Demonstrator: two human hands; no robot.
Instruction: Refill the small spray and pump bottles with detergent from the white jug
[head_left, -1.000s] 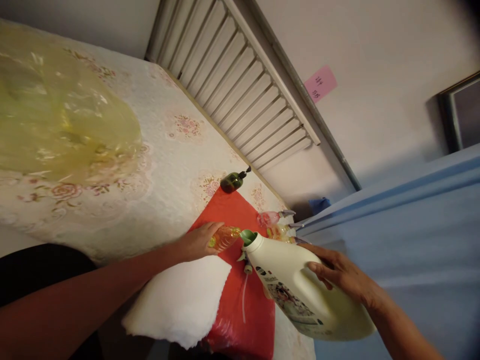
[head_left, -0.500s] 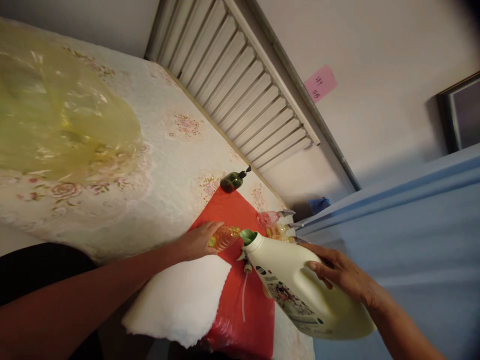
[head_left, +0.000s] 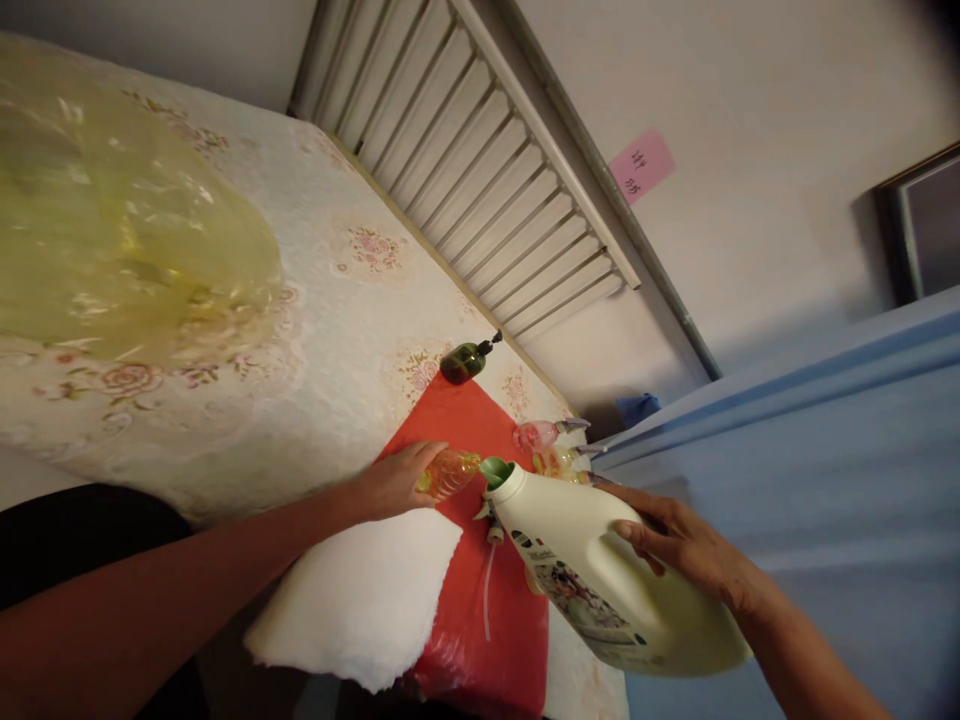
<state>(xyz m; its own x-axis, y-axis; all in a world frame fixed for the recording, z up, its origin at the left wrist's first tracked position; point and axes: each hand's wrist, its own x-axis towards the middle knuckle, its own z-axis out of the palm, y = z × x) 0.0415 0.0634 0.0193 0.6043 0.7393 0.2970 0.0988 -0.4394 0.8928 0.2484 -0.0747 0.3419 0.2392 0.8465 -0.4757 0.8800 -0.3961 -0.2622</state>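
My left hand is closed around a small clear bottle with yellow-orange colouring, held tilted over a red mat. Gripped by its handle in my right hand is a large pale cream jug with a printed label. The jug is tipped, and its green spout meets the mouth of the small bottle. Whether liquid is flowing I cannot tell. Beneath the jug's neck, a spray nozzle with a thin tube lies on the red mat.
A dark green pump bottle stands at the mat's far corner. Pink and yellow spray bottles are behind the jug. White padding lies near my left forearm, a yellow plastic bag at left. Blue cloth hangs at right.
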